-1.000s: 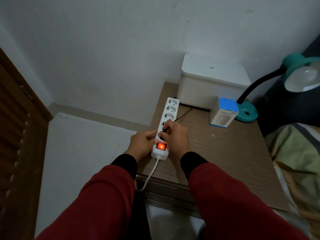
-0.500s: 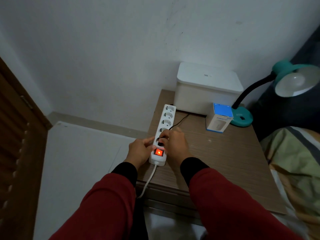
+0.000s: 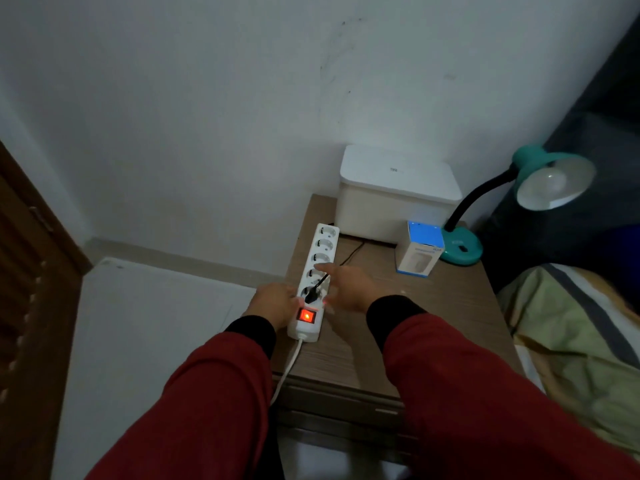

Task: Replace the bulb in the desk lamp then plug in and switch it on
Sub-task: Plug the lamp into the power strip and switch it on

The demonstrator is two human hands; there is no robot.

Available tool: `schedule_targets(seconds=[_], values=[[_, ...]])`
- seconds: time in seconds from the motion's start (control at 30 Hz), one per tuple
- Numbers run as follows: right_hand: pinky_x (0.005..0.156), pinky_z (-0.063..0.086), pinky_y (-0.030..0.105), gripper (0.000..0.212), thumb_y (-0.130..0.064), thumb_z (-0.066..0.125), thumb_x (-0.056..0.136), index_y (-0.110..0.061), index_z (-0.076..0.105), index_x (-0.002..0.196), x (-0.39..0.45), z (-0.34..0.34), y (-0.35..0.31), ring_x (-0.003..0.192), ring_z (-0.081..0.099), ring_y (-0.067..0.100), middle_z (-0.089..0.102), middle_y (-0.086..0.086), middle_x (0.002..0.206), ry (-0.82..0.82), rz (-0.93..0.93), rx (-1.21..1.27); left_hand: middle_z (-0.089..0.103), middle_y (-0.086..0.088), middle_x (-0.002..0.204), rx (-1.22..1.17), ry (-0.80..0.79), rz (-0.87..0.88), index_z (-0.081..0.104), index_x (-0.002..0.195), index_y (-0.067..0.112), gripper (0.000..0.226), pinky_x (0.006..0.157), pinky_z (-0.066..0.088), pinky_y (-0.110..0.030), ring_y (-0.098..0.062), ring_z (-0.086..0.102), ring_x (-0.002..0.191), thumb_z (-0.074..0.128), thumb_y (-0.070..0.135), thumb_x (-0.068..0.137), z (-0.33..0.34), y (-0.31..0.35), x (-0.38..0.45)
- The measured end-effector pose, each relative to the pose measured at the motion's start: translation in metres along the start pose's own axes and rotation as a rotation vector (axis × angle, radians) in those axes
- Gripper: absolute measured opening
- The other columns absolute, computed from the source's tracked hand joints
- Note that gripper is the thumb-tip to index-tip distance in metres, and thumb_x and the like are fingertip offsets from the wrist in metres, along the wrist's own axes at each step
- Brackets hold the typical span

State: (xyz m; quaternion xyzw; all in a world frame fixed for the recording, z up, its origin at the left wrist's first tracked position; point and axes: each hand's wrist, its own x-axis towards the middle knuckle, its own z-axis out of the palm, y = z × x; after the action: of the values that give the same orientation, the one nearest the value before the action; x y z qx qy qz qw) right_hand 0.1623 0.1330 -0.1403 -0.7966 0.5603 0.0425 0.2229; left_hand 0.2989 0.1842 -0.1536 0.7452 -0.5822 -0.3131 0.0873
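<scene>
Head view: a black plug (image 3: 310,296) is seen seated in the socket nearest the lit red switch (image 3: 307,315) of a white power strip (image 3: 317,271), which lies along the left edge of the worktop (image 3: 433,323). The left hand (image 3: 273,303) is pressed against the strip's left side, fingers loosely curled; whether the strip is gripped cannot be told. The right hand (image 3: 349,287) is held open just right of the plug, fingers straight, nothing held. The plugging-in step is judged done. A bulb is seen in the shade of the teal desk lamp (image 3: 554,181), which is unlit, so the next move is judged to call for a reach to the switch on the lamp's base (image 3: 462,249) at the far right. A blue-topped bulb box (image 3: 419,251) stands just beside that base and could be knocked. A white lidded box (image 3: 398,192) is set against the wall behind, and a bed (image 3: 571,323) lies to the right.
</scene>
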Motion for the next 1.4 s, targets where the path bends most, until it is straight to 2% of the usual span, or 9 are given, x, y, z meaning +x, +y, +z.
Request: schedule_targets(seconds=[0.07,0.2,0.37,0.57,0.77,1.03,1.1,1.23,1.4], values=[[0.108,0.039,0.035,0.063,-0.021,0.063,0.087,-0.022,0.036,0.143,-0.003,-0.012,0.002,0.131,0.046,0.027,0.046,0.011,0.144,-0.065,0.032,-0.071,0.057,-0.011,0.131,0.132,-0.009,-0.018,0.055,0.125,0.01,0.038,0.101,0.04,-0.033,-0.027,0.052,0.121,0.045,0.031,0.095,-0.006,0.006,0.002],[0.105,0.043,0.036,0.051,-0.027,0.066,0.084,-0.013,0.053,0.131,-0.009,-0.034,0.007,0.125,0.051,0.027,0.055,0.009,0.136,-0.117,0.134,-0.179,0.06,-0.01,0.124,0.357,0.021,-0.004,0.056,0.122,0.008,0.042,0.088,0.045,-0.03,-0.025,0.056,0.114,0.05,0.038,0.092,-0.02,0.019,0.004],[0.097,0.046,0.039,0.047,-0.035,0.065,0.085,-0.005,0.059,0.121,-0.021,-0.065,0.017,0.12,0.055,0.032,0.058,0.014,0.131,-0.069,0.164,-0.275,0.059,-0.012,0.125,0.404,0.095,0.017,0.057,0.12,0.006,0.04,0.09,0.048,-0.031,-0.026,0.057,0.113,0.057,0.031,0.089,-0.042,0.047,0.001],[0.1,0.043,0.04,0.053,-0.036,0.064,0.086,-0.003,0.054,0.126,-0.051,-0.114,0.038,0.124,0.051,0.031,0.054,0.013,0.136,-0.006,0.223,-0.259,0.05,-0.015,0.134,0.438,0.158,0.05,0.049,0.128,0.004,0.049,0.097,0.045,-0.034,-0.029,0.051,0.122,0.059,0.032,0.088,-0.06,0.094,-0.001],[0.091,0.045,0.038,0.053,-0.037,0.065,0.085,-0.004,0.054,0.124,-0.076,-0.155,0.087,0.118,0.056,0.031,0.057,0.013,0.132,0.064,0.295,-0.228,0.058,-0.016,0.124,0.462,0.189,0.141,0.056,0.119,0.003,0.037,0.091,0.049,-0.035,-0.029,0.057,0.113,0.053,0.021,0.087,-0.06,0.159,0.008],[0.098,0.045,0.037,0.054,-0.034,0.065,0.084,-0.008,0.051,0.129,-0.083,-0.176,0.179,0.123,0.053,0.028,0.055,0.011,0.135,0.135,0.377,-0.15,0.055,-0.017,0.125,0.426,0.193,0.263,0.057,0.114,0.001,0.031,0.083,0.049,-0.031,-0.029,0.058,0.109,0.053,0.017,0.088,-0.021,0.256,0.036],[0.097,0.044,0.036,0.054,-0.033,0.064,0.086,-0.006,0.05,0.13,-0.078,-0.175,0.204,0.125,0.051,0.029,0.052,0.012,0.136,0.13,0.392,-0.096,0.055,-0.02,0.125,0.398,0.188,0.325,0.058,0.113,-0.002,0.032,0.087,0.049,-0.033,-0.032,0.057,0.112,0.054,0.018,0.089,-0.002,0.277,0.048],[0.091,0.048,0.035,0.045,-0.032,0.061,0.087,-0.001,0.058,0.12,-0.056,-0.158,0.254,0.114,0.057,0.033,0.058,0.017,0.126,0.163,0.419,-0.007,0.059,-0.019,0.123,0.377,0.152,0.43,0.058,0.115,-0.001,0.036,0.093,0.047,-0.034,-0.032,0.055,0.115,0.053,0.024,0.091,0.045,0.311,0.072],[0.1,0.047,0.037,0.042,-0.027,0.061,0.086,-0.012,0.06,0.126,-0.028,-0.117,0.299,0.116,0.057,0.029,0.062,0.013,0.126,0.284,0.404,0.201,0.055,-0.02,0.125,0.229,0.106,0.416,0.052,0.126,0.002,0.041,0.094,0.047,-0.039,-0.034,0.056,0.114,0.055,0.025,0.091,0.106,0.322,0.099]])
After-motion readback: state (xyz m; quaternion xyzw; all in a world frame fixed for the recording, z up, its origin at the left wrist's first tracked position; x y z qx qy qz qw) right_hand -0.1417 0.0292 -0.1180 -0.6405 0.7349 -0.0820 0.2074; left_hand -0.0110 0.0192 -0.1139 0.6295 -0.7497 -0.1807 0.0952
